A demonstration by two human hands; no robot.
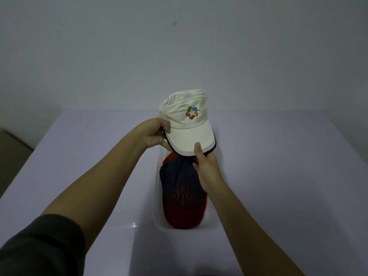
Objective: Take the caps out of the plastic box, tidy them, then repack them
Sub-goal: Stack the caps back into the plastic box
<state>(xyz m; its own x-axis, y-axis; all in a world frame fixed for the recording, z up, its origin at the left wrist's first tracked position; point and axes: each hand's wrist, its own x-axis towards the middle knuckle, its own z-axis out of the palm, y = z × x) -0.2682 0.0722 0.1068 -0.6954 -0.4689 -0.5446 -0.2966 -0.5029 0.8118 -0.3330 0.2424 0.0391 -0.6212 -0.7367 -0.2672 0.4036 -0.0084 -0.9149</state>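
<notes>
A cream cap (186, 124) with a multicoloured logo and a dark-edged brim is held up above the far end of the clear plastic box (157, 214). My left hand (157, 135) grips the cap's left side where brim meets crown. My right hand (206, 168) pinches the front edge of the brim, thumb on top. Below it, inside the box, lies a navy cap (179, 184) with a red embroidered logo and a red brim (184, 216) pointing towards me. Another red cap edge (169, 157) peeks out behind it.
The box stands on a pale lilac table (278, 176) against a plain grey wall. A brown cardboard box (12, 146) sits off the table's left edge.
</notes>
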